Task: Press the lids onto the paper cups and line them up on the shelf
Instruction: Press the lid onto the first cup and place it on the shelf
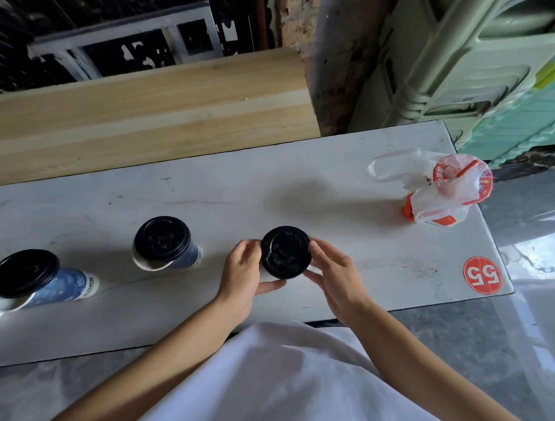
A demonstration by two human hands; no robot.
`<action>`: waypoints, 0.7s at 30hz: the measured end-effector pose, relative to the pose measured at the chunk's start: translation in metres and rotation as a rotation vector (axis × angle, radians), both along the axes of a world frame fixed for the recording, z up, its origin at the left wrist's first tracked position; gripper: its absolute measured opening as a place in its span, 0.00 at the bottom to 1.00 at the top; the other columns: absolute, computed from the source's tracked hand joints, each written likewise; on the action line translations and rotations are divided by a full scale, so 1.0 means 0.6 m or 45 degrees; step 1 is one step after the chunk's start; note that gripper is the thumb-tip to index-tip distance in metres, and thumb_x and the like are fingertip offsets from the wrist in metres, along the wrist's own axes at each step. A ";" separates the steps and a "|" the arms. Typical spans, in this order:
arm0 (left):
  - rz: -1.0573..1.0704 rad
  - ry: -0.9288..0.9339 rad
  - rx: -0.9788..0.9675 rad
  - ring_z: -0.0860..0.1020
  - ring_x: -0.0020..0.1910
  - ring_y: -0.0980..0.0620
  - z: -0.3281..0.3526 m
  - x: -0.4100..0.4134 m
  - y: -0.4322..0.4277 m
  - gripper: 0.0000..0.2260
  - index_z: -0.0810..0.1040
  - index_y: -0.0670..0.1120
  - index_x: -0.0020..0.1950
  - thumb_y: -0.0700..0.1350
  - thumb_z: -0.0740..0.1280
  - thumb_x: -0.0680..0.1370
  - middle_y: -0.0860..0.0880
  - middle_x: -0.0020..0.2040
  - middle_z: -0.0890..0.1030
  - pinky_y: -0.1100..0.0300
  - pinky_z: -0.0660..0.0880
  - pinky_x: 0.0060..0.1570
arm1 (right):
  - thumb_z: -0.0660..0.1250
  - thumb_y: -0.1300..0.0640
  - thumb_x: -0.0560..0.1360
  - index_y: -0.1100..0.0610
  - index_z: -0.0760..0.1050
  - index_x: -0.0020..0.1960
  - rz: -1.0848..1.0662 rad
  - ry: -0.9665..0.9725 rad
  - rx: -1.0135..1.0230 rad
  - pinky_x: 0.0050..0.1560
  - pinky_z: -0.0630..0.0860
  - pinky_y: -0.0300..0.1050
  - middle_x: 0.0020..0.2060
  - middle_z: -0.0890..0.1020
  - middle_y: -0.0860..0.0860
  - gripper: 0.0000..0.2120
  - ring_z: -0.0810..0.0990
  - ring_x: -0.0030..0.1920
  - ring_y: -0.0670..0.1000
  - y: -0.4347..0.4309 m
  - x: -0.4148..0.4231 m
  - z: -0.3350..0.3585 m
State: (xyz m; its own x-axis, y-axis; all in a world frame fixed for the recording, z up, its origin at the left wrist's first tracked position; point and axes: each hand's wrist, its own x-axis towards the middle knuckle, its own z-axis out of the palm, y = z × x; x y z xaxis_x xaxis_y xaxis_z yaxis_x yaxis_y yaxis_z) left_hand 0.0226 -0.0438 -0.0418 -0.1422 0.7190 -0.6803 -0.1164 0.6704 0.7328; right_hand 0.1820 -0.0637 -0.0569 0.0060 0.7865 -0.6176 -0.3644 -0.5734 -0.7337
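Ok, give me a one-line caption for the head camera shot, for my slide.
Both hands, left hand and right hand, grip a black lid on the third cup, beside two lidded cups on the table.

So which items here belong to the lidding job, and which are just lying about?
Job:
- black lid, held on a cup between left hand and right hand
- middle lidded cup
- far-left lidded cup

Lying about:
- plastic bag around an orange cup
- red 55 sticker
- wooden board

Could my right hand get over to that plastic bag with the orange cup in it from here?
Probably yes: bare table lies between the right hand and the plastic bag, but that hand is gripping the black lid with the left hand.
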 end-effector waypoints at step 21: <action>-0.274 0.117 0.152 0.79 0.53 0.55 -0.010 -0.015 0.019 0.10 0.79 0.46 0.54 0.50 0.62 0.84 0.54 0.49 0.82 0.40 0.84 0.41 | 0.57 0.52 0.85 0.55 0.79 0.60 0.072 -0.090 -0.064 0.51 0.82 0.66 0.57 0.83 0.55 0.14 0.81 0.60 0.54 0.023 -0.011 -0.001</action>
State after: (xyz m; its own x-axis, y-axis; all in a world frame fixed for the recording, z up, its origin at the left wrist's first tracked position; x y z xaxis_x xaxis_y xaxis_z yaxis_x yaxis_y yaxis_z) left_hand 0.0138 -0.0325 -0.0476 -0.0346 0.8137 -0.5802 0.0899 0.5807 0.8091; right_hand 0.1751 -0.0502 -0.0572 0.0076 0.7550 -0.6557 -0.2791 -0.6281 -0.7264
